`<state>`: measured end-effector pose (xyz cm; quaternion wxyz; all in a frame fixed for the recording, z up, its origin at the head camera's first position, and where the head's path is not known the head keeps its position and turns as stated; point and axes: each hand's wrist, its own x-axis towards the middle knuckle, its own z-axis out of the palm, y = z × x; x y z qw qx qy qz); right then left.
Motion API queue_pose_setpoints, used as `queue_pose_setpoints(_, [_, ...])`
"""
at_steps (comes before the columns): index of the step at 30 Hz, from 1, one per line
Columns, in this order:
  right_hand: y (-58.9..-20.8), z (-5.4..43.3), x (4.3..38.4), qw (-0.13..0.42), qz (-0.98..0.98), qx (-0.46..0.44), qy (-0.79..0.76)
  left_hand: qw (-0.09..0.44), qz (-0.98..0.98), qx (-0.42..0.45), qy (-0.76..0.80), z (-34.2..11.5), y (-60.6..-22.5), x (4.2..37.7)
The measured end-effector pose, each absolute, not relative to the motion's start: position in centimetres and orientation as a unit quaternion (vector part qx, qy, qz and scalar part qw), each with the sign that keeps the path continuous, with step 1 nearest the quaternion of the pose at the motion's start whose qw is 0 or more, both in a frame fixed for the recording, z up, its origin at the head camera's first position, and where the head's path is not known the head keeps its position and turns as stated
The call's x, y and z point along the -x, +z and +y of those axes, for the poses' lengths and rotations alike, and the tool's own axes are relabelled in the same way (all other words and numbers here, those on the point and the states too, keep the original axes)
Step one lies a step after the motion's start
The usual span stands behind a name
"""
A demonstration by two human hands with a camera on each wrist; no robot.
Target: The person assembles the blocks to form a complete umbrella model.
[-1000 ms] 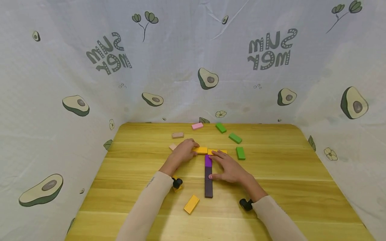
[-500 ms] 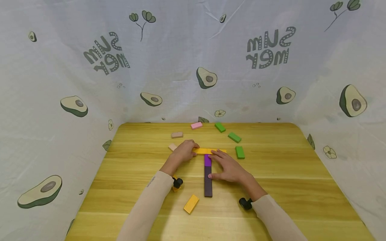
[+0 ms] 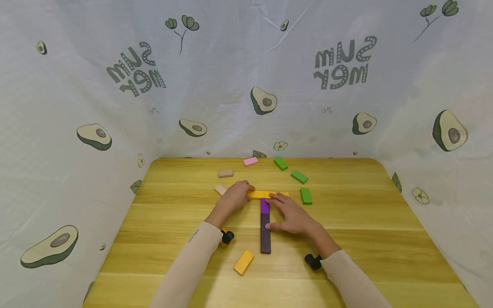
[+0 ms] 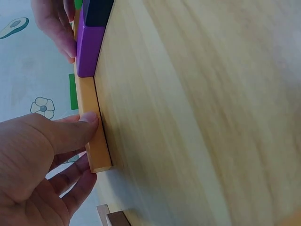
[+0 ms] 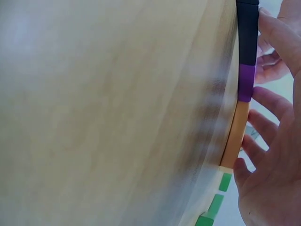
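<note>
Two yellow blocks lie end to end as a crossbar, and a purple block [image 3: 265, 206] with dark blocks [image 3: 265, 244] in line runs from their joint towards the person, forming a T. With thumb and fingers my left hand [image 3: 233, 196] pinches the left yellow block [image 4: 96, 150] near its outer end. My right hand [image 3: 294, 215] is spread over the other arm of the T. Its fingertips lie at the right yellow block [image 5: 235, 136] and the purple block, while the thumb touches the side of the dark blocks.
Several loose blocks lie around: green blocks [image 3: 306, 196] at the right, a pink block [image 3: 250, 161] at the back, a brown block [image 3: 225, 173] and a beige block [image 3: 220, 189] at the left, a yellow block [image 3: 244, 262] in front. A printed cloth [image 3: 231, 64] hangs behind the table.
The gap between the two yellow blocks has closed; the left one has moved slightly right against the other. Both hands keep nearly the same position.
</note>
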<state>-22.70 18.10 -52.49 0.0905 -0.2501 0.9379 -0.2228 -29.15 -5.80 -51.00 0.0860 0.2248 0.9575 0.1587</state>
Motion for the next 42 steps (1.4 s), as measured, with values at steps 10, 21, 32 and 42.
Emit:
queue_pose_setpoints(10, [-52.4, 18.0, 22.6, 0.091, 0.938, 0.248, -0.222, 0.091, 0.953, -0.235, 0.166, -6.1, -50.9, 28.9])
queue_pose_setpoints(21, [-52.7, 18.1, 22.7, 0.086, 0.937, 0.254, -0.224, 0.121, 0.935, -0.276, 0.187, -6.8, -50.4, 28.0])
queue_pose_setpoints(32, [-52.6, 18.1, 22.8, 0.080, 0.935, 0.259, -0.228, 0.109, 0.944, -0.301, 0.083, -5.8, -50.2, 25.3])
queue_pose_setpoints(42, [-52.7, 18.2, 22.7, 0.082, 0.933, 0.259, -0.235, 0.138, 0.943, -0.298, 0.051, -4.7, -50.7, 24.5])
